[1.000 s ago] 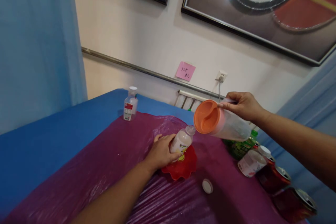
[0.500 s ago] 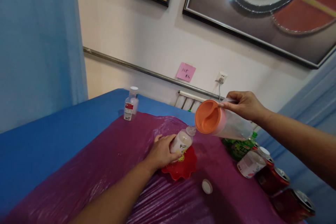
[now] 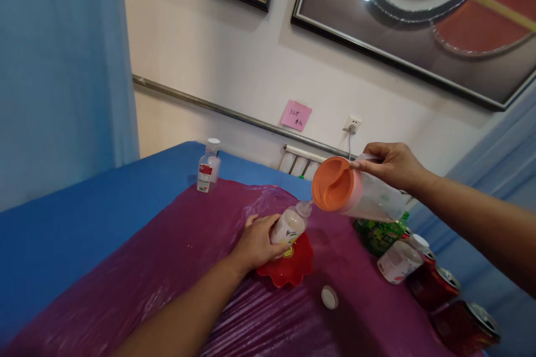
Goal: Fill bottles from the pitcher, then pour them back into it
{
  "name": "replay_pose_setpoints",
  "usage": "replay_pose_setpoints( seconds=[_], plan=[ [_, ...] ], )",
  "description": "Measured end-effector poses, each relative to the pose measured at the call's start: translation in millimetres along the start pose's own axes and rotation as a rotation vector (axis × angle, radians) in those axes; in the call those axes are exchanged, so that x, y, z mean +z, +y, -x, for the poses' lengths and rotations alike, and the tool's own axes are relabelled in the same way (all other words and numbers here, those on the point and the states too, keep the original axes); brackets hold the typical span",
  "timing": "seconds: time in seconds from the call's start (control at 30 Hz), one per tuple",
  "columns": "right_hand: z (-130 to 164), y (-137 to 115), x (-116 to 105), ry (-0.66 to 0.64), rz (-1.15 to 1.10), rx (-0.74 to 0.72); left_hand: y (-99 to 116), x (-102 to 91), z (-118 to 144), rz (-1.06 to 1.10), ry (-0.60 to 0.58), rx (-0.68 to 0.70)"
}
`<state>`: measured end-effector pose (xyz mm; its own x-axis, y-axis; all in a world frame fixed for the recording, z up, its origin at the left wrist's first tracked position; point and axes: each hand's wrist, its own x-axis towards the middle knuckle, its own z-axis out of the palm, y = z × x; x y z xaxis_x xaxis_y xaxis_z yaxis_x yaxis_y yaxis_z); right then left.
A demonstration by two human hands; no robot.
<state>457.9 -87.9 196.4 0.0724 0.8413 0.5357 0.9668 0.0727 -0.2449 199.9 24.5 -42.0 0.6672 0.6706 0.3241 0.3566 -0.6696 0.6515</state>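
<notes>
While our right hand (image 3: 387, 166) tips the clear jug (image 3: 355, 196) with the orange lid over to the left, we're right in the middle of a pour, spout sitting just at the open mouth of the small bottle (image 3: 290, 225). Our left hand (image 3: 256, 241) is wrapped around that bottle, holding it tilted toward the jug, its base over the red dish (image 3: 293, 268) on the purple plastic sheet (image 3: 176, 268) that covers the tabletop. The bottle looks mostly full of pale milky liquid, so we'd guess the fill is close to done. Next move probably calls for easing the jug back upright slowly so nothing dribbles, and keeping the bottle steady over the dish. A white cap (image 3: 329, 297) lies loose on the sheet just near-right of the dish, likely the bottle's. Pose-wise, the right arm comes in from the right edge, wrist raised, fingers closed on the jug's handle up top; the left forearm reaches in from the near edge, fingers curled round the bottle's lower half.
</notes>
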Motion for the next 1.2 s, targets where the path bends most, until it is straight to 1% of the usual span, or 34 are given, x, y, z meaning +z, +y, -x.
replay_pose_setpoints(
  seconds=[0.37, 0.67, 1.0, 1.2],
  plan=[
    [0.9, 0.4, -3.3, 0.024, 0.0, 0.01, 2.2, -1.5, -0.2, -0.004, -0.006, -0.006],
    [1.3, 1.2, -5.9, 0.032, -0.002, 0.006, -1.5, 0.0, -0.2, -0.002, -0.005, 0.0],
    [2.0, -1.1, -9.4, -0.001, 0.023, 0.004, -2.8, 1.2, -0.9, -0.017, 0.014, 0.008],
    [1.7, -1.6, -10.9, 0.002, 0.038, -0.01, -0.5, -0.4, -0.8, -0.025, 0.006, 0.01]
  ],
)
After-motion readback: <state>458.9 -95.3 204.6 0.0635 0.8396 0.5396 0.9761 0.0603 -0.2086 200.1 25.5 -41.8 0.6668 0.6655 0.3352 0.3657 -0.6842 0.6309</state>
